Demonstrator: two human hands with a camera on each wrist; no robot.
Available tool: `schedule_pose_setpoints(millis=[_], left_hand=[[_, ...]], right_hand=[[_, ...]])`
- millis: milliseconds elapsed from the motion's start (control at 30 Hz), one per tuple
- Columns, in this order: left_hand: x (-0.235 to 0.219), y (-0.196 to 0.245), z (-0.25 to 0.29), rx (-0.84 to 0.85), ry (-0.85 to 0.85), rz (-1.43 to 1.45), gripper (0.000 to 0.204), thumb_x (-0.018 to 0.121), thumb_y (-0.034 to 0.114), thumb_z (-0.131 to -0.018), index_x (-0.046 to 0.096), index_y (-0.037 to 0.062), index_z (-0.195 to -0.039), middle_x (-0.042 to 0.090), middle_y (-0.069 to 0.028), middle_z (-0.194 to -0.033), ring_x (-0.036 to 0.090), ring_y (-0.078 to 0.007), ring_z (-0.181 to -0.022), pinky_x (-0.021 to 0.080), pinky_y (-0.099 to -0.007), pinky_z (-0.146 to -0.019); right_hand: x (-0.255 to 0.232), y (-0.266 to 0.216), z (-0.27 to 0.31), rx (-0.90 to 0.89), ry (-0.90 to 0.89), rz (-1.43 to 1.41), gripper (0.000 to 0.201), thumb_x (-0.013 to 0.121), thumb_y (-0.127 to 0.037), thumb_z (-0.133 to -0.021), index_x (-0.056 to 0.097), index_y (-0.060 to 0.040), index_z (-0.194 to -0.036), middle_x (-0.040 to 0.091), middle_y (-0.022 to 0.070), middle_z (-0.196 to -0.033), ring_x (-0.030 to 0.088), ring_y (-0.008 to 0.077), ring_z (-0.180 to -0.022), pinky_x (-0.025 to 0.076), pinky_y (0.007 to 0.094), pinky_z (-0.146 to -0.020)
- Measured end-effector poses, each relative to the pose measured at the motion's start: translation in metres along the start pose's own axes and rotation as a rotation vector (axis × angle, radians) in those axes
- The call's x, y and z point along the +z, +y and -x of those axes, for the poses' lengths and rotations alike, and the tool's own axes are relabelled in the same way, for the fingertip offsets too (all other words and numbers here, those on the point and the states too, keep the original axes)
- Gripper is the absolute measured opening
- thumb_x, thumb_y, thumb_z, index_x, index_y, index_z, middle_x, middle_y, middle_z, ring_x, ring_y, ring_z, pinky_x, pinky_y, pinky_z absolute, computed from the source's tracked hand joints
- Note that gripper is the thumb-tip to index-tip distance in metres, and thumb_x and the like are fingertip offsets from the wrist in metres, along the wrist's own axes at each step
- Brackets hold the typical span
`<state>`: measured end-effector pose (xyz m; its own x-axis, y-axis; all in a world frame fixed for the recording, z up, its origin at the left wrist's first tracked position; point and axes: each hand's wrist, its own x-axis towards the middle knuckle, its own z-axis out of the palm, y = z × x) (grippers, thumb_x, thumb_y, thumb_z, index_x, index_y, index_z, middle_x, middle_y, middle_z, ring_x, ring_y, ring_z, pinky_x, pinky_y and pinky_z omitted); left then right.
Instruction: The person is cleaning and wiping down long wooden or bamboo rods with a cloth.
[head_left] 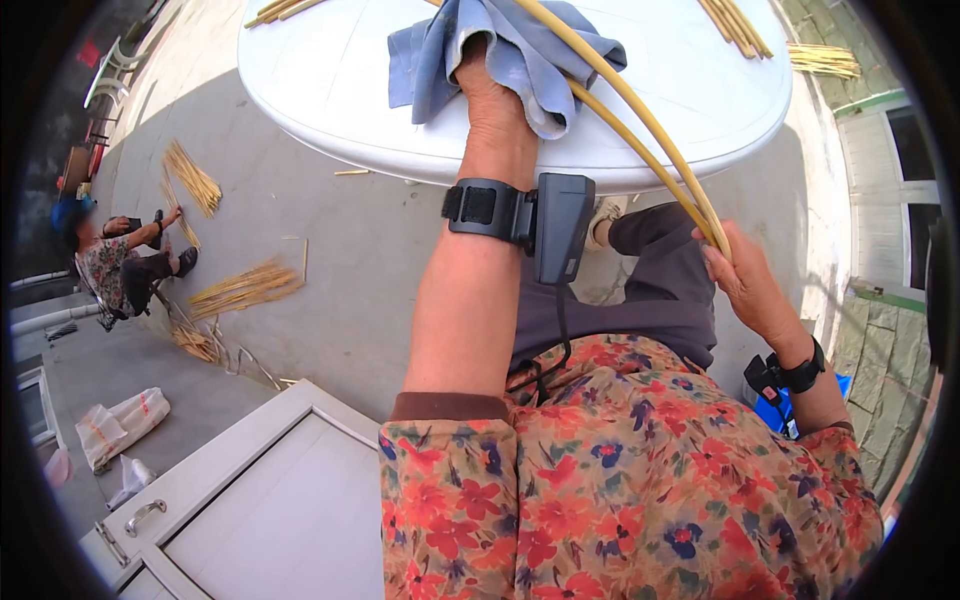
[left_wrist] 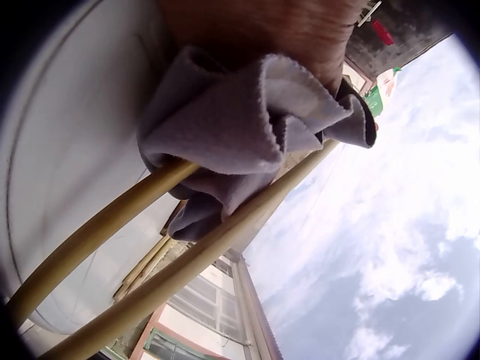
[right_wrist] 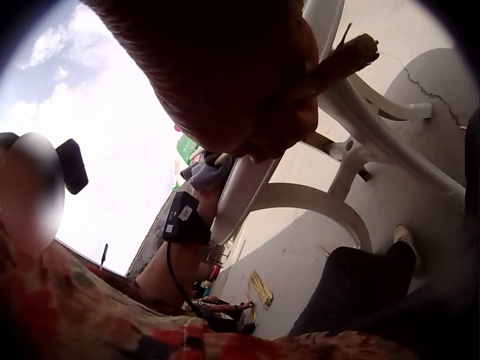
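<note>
- The left hand (head_left: 492, 95) is reaching out over the white table (head_left: 330, 90) with its fingers wrapped into a blue-grey cloth (head_left: 520, 50), and the cloth is folding round two long yellow canes (head_left: 640, 130); gripping through the fabric seems to be a way of letting the cloth rub the canes' surface
- In the left wrist view the cloth (left_wrist: 247, 127) is bunching tightly over both canes (left_wrist: 112, 225), so this hand is closing firmly on cloth and canes together
- The right hand (head_left: 750, 285) is sitting low beside the lap, fingers curling round the near ends of the same canes, which is probably keeping them steady and taut while the other hand works further along
- The canes are arching from the right hand up over the table edge, their far part resting on the tabletop, so the table is bearing their weight
- More cane bundles (head_left: 740, 25) are lying at the far edge of the table, within reach
- On the ground to the left another person (head_left: 125, 265) is sitting among scattered cane bundles (head_left: 245, 288)
- A pale cabinet (head_left: 260, 490) is standing near the person's left side
</note>
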<state>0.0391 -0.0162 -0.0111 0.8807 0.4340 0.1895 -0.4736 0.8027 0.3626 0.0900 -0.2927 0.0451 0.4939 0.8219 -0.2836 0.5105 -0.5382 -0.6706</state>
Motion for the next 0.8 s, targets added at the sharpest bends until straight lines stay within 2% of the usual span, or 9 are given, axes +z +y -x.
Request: schedule_pose_setpoints(millis=[133,167,200,267,500,567,667,733,800], left_hand=[[0.018,0.006,0.006,-0.013,-0.012,-0.105,0.048,0.036,0.041,-0.087,0.044,0.005,-0.118,0.052,-0.017,-0.113,0.052,-0.0323,-0.101,0.041,-0.0415,-0.092],[0.021,0.004,0.01,0.083,-0.034,-0.368,0.036,0.044,0.043,-0.086,0.05,0.0101,-0.1,0.059,-0.0079,-0.093,0.059,-0.0193,-0.088,0.052,-0.0287,-0.076],[0.018,0.001,0.006,0.086,-0.035,-0.369,0.036,0.044,0.043,-0.086,0.05,0.0101,-0.1,0.059,-0.0079,-0.093,0.059,-0.0193,-0.088,0.052,-0.0287,-0.076],[-0.002,-0.008,-0.008,0.234,0.281,-0.282,0.022,0.053,0.031,-0.085,0.05,0.0101,-0.092,0.054,-0.0013,-0.081,0.054,-0.0141,-0.072,0.046,-0.0283,-0.061],[-0.029,-0.006,-0.022,0.28,0.308,-0.06,0.021,0.053,0.032,-0.084,0.048,0.0124,-0.09,0.054,-0.001,-0.084,0.054,-0.0149,-0.075,0.047,-0.0289,-0.065],[-0.019,-0.002,-0.018,0.294,0.335,-0.155,0.021,0.054,0.032,-0.084,0.048,0.0131,-0.09,0.054,-0.0007,-0.084,0.054,-0.0148,-0.075,0.046,-0.0293,-0.064],[-0.01,-0.006,-0.023,0.305,0.398,-0.245,0.018,0.055,0.028,-0.083,0.051,0.0106,-0.087,0.056,-0.0035,-0.081,0.054,-0.0169,-0.072,0.046,-0.0305,-0.062],[-0.025,-0.009,-0.039,0.376,0.316,-1.594,0.016,0.045,0.023,-0.088,0.051,0.0078,-0.09,0.057,-0.0067,-0.09,0.057,-0.0171,-0.08,0.048,-0.0306,-0.063],[-0.018,-0.008,-0.033,0.583,0.187,-2.01,0.02,0.046,0.019,-0.085,0.055,0.0029,-0.094,0.058,-0.0131,-0.092,0.057,-0.0244,-0.081,0.047,-0.0334,-0.067]], right_hand=[[0.001,0.039,0.032,0.091,-0.004,-0.079,0.019,0.042,-0.008,-0.088,0.048,-0.0035,-0.105,0.043,0.0023,-0.066,0.043,0.0111,-0.058,0.038,0.0249,-0.055],[-0.001,0.048,0.04,0.108,0.003,-0.064,0.018,0.043,-0.008,-0.088,0.049,-0.0038,-0.105,0.043,0.0018,-0.065,0.042,0.011,-0.058,0.038,0.0249,-0.055],[-0.001,0.062,0.049,0.104,0.004,-0.063,0.018,0.043,-0.008,-0.088,0.049,-0.0038,-0.105,0.043,0.0018,-0.065,0.042,0.011,-0.058,0.038,0.0249,-0.055],[-0.003,0.092,0.065,0.107,0.058,-0.042,0.017,0.043,-0.008,-0.088,0.049,-0.0039,-0.104,0.043,0.0029,-0.065,0.042,0.0123,-0.057,0.038,0.0258,-0.054],[-0.018,0.164,0.122,0.065,0.139,0.164,0.016,0.044,-0.011,-0.087,0.05,-0.0038,-0.101,0.045,0.0055,-0.066,0.043,0.0154,-0.056,0.038,0.028,-0.053],[-0.026,0.188,0.144,0.179,0.207,0.253,0.017,0.045,-0.016,-0.087,0.05,-0.0034,-0.098,0.045,0.0067,-0.066,0.044,0.0159,-0.057,0.038,0.028,-0.054],[-0.031,0.196,0.157,0.162,0.385,0.209,0.019,0.044,-0.02,-0.088,0.05,-0.0033,-0.096,0.044,0.0069,-0.065,0.044,0.0159,-0.059,0.037,0.0273,-0.055],[-0.035,0.2,0.159,0.155,0.393,0.223,0.021,0.043,-0.022,-0.089,0.05,-0.0033,-0.093,0.044,0.0056,-0.066,0.044,0.015,-0.061,0.037,0.0269,-0.056],[-0.044,0.216,0.166,0.252,0.348,0.292,0.021,0.043,-0.022,-0.089,0.051,-0.0034,-0.091,0.044,0.0036,-0.069,0.044,0.0132,-0.062,0.036,0.0267,-0.057]])
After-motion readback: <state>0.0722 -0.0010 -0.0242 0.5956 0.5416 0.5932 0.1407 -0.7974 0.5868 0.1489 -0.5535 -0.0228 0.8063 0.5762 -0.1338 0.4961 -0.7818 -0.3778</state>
